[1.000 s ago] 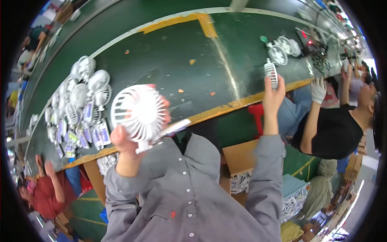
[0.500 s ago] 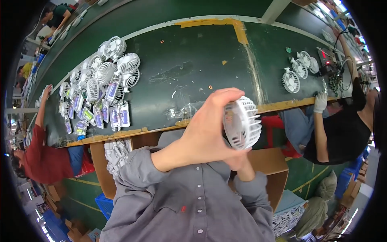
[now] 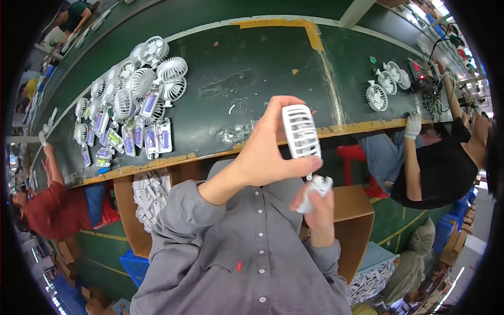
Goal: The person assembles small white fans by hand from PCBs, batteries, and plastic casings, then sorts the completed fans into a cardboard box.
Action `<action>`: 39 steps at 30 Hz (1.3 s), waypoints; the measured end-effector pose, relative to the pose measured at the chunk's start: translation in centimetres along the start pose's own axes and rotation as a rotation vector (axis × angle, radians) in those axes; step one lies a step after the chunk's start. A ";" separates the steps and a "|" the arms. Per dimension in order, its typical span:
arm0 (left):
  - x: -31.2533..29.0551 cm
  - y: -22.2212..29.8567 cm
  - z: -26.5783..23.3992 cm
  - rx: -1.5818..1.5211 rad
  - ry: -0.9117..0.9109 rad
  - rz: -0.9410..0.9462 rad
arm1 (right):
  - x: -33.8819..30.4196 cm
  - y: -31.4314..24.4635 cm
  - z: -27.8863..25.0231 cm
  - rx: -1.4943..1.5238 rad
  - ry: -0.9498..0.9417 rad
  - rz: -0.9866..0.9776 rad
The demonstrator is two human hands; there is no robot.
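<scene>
Above the bench's front edge, my left hand (image 3: 262,149) grips a white fan head (image 3: 301,131) between thumb and fingers, its slatted side edge turned toward me. Just below it, my right hand (image 3: 321,218) is closed on a small white plastic part (image 3: 314,193), somewhat blurred. The part's upper end lies close under the fan head's short stem; I cannot tell whether they touch. On the bench at left lies a pile of white fan heads (image 3: 140,82), several with opened handles showing purple cells (image 3: 164,137).
Cardboard boxes stand at my left (image 3: 126,210) and right (image 3: 358,210), the left one holding white plastic parts (image 3: 149,197). More fan heads (image 3: 377,97) lie at the bench's right, beside a device with red lights (image 3: 420,73). Co-workers sit at left (image 3: 50,207) and right (image 3: 436,168).
My left hand has turned the fan head from its grille face to its side edge. My right hand has come out from behind it, lower, showing the white part.
</scene>
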State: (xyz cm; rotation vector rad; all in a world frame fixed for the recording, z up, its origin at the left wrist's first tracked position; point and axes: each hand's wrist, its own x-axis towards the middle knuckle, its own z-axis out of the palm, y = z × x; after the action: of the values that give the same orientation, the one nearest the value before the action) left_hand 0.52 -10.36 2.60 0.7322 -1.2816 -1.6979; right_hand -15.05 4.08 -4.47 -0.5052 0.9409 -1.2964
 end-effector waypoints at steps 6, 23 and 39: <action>-2.5 -2.7 -1.2 -0.027 -0.245 0.581 | -1.4 -2.6 -1.7 0.429 -0.639 -0.340; -3.9 -4.1 -3.6 0.865 -0.259 0.584 | -2.4 -5.7 -1.4 -0.172 -0.138 -0.237; -6.3 -7.3 4.3 0.715 -0.228 0.751 | -3.5 -4.5 -0.8 -0.606 -0.020 -0.001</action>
State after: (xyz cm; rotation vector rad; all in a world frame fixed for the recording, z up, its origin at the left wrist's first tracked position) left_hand -2.34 -2.06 -3.34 0.3497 -2.0364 -0.7126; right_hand -18.32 6.50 -0.33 -0.9811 1.3183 -0.9892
